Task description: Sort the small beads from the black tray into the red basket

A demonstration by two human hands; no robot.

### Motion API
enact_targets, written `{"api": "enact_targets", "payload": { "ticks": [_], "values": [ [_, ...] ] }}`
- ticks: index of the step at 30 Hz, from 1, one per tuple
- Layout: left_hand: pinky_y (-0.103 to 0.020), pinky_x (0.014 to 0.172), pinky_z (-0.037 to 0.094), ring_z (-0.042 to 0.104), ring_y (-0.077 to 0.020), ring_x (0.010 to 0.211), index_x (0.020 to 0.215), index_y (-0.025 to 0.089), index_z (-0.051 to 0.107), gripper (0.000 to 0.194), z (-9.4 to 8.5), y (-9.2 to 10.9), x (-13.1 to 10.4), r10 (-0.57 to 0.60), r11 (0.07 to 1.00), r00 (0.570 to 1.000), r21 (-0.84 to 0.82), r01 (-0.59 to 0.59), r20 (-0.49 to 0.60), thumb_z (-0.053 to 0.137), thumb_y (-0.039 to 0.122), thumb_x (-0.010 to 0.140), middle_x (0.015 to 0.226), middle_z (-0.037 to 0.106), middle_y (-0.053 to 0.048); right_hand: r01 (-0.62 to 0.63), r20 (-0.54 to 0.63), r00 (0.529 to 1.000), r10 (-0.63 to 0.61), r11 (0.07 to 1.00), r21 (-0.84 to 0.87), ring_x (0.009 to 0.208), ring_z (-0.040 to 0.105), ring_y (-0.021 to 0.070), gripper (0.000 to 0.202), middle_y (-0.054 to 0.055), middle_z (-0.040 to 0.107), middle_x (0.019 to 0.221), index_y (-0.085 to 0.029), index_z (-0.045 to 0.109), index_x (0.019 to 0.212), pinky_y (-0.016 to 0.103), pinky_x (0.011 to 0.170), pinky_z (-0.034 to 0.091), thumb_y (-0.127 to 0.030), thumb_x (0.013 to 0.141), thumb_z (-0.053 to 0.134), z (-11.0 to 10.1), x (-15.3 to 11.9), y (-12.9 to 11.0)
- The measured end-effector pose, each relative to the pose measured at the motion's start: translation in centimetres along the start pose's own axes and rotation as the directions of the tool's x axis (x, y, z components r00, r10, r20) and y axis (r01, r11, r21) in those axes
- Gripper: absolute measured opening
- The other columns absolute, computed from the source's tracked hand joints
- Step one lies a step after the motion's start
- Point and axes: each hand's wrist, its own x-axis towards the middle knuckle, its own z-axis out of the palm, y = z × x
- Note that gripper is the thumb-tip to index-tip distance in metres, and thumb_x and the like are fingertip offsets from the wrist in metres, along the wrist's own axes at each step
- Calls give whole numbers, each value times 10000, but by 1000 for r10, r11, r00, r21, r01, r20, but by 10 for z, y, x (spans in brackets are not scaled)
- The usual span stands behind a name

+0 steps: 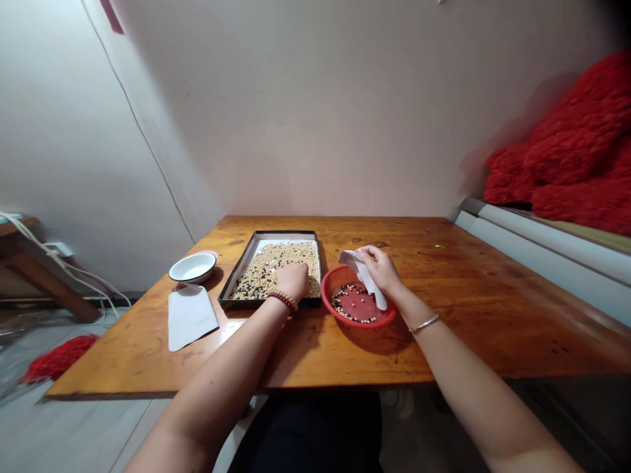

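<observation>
A black-edged tray (319,259) lies on the wooden table, spread with small pale and dark beads (256,272). My left hand (294,279) is closed low over the tray's right part, its fingertips hidden among the beads, so what it holds cannot be made out. To the right sits a red plastic basket (331,309) with scattered beads along its bottom. Above the basket's right side my right hand (379,266) pinches a white paper piece (362,269), whose lower end hangs down into the basket.
A white bowl (193,267) stands left of the tray, with a white paper sheet (191,318) in front of it. Red yarn (566,144) is heaped at the right. The table (444,355) has its front edge close to my body.
</observation>
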Motion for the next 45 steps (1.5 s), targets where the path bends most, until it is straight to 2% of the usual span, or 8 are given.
{"api": "enact_targets", "payload": {
  "ticks": [8, 18, 20, 23, 27, 34, 40, 45],
  "values": [
    [-385, 748, 522, 669, -307, 916, 917, 86, 696, 228, -4, 3, -1, -23, 1000, 1000, 19, 23, 1, 481, 115, 848, 929, 690, -200, 58, -94, 993, -65, 996, -73, 772, 644, 230, 379, 88, 712, 823, -165, 685, 785, 327, 703, 482, -533, 781, 595, 0, 0, -2],
    [-325, 713, 485, 661, -260, 860, 894, 138, 678, 194, -5, 3, -1, 10, 1000, 996, -19, -12, -85, 489, 111, 859, 878, 689, -141, 2, -58, 998, -9, 993, -117, 691, 612, 207, 395, 78, 711, 763, -149, 703, 781, 288, 614, 416, -521, 793, 573, -1, -2, -5],
    [-289, 683, 463, 645, -220, 827, 920, 176, 662, 183, -6, 8, -2, 63, 989, 959, -111, -96, -276, 479, 175, 905, 888, 687, -101, -1, -60, 998, -5, 995, -98, 682, 606, 201, 397, 72, 706, 757, -151, 698, 781, 289, 616, 419, -529, 789, 577, 0, -1, -4],
    [-271, 700, 447, 613, -174, 813, 915, 202, 639, 176, -5, 21, -8, 151, 919, 794, -212, -332, -589, 475, 259, 945, 890, 682, -54, 17, -75, 997, -22, 998, -64, 699, 600, 199, 393, 69, 698, 756, -160, 685, 758, 295, 641, 432, -534, 793, 571, 0, 0, -3],
    [-249, 698, 439, 586, -140, 770, 872, 206, 631, 213, 2, 36, -18, 359, 783, 631, -146, -604, -687, 464, 300, 966, 799, 666, -20, 30, -48, 998, -28, 999, 24, 700, 595, 196, 393, 72, 692, 746, -163, 689, 734, 300, 656, 443, -545, 762, 602, 1, 0, -8],
    [-237, 545, 359, 546, -141, 667, 779, 180, 593, 205, 7, 38, -19, 223, 879, 685, -161, -449, -694, 534, 305, 931, 699, 609, -33, -86, 121, 991, 57, 964, 252, 604, 550, 148, 490, 38, 668, 659, -146, 686, 703, 263, 583, 423, -633, 695, 635, 2, -5, -21],
    [-236, 614, 404, 559, -133, 713, 836, 200, 617, 210, 6, 37, -20, 340, 790, 583, -112, -603, -738, 483, 303, 960, 720, 629, -15, -90, 156, 987, 49, 959, 267, 660, 562, 162, 482, 39, 660, 679, -146, 694, 701, 288, 663, 436, -625, 701, 641, 3, -4, -20],
    [-231, 646, 418, 567, -128, 744, 793, 190, 593, 226, 7, 36, -22, 342, 776, 575, -122, -619, -743, 472, 275, 964, 745, 640, -16, -3, 213, 976, -51, 969, 246, 749, 577, 177, 463, 32, 656, 722, -161, 683, 673, 320, 770, 451, -618, 724, 619, 5, -4, -20]
  ]
}}
